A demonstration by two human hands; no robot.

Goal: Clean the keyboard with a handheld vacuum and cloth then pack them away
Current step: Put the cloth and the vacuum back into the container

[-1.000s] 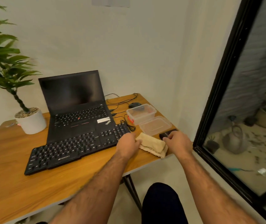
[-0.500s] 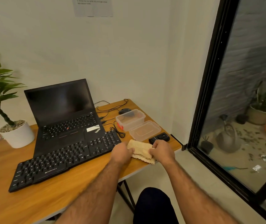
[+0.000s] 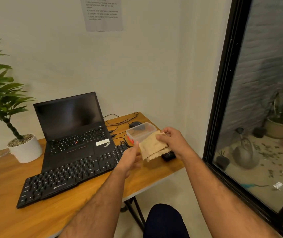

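Note:
A folded beige cloth (image 3: 151, 146) hangs in the air above the table's right end. My right hand (image 3: 171, 140) pinches its upper right corner. My left hand (image 3: 131, 158) holds its left edge with the thumb up against it. The black keyboard (image 3: 72, 172) lies along the table in front of the laptop, to the left of both hands. A small black device (image 3: 169, 156), possibly the handheld vacuum, lies on the table under the cloth, partly hidden. A clear plastic container (image 3: 141, 132) with a red clip stands just behind the cloth.
An open black laptop (image 3: 72, 124) stands behind the keyboard. A potted plant (image 3: 24, 148) is at the left. A mouse (image 3: 134, 124) and cables lie at the back right. The wooden table (image 3: 8, 203) ends just right of my hands; a glass door frame (image 3: 223, 100) is beyond.
Both hands have lifted the cloth off the table and raised it in front of the container. The small black device now shows beneath it. The camera has tilted up.

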